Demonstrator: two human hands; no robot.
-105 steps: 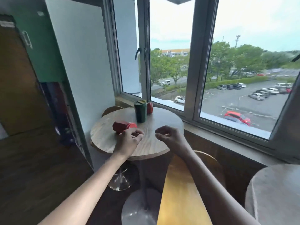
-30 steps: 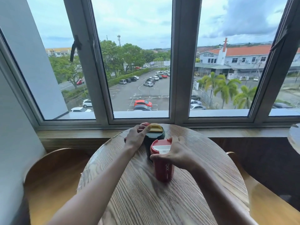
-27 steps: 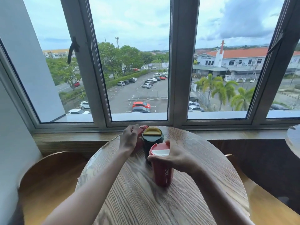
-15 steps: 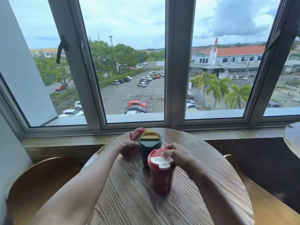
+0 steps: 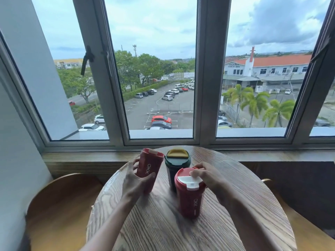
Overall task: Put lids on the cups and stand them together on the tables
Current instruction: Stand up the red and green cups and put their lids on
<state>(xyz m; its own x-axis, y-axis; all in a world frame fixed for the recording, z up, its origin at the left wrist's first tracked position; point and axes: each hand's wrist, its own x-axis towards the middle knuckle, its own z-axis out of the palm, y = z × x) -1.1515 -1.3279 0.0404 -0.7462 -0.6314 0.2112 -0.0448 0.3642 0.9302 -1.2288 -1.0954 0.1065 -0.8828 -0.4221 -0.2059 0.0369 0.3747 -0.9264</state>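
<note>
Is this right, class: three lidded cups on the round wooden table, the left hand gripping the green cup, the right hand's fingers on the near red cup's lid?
One slip. The head view shows the left hand gripping the far red cup, not the green cup, which stands untouched. The rest holds: right hand on the near red cup.

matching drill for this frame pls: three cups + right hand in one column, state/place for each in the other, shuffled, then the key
Things
1. red cup on the left
2. green cup
3. red cup in front
4. right hand

States
A. stands upright between the two red cups, yellow tab on its lid
B. fingertips on the white flap of a lid
C. tilted, gripped around the side by the left hand
D. upright on the round table, nearest the camera, white flap on its lid

Pairs: 1-C, 2-A, 3-D, 4-B
</note>
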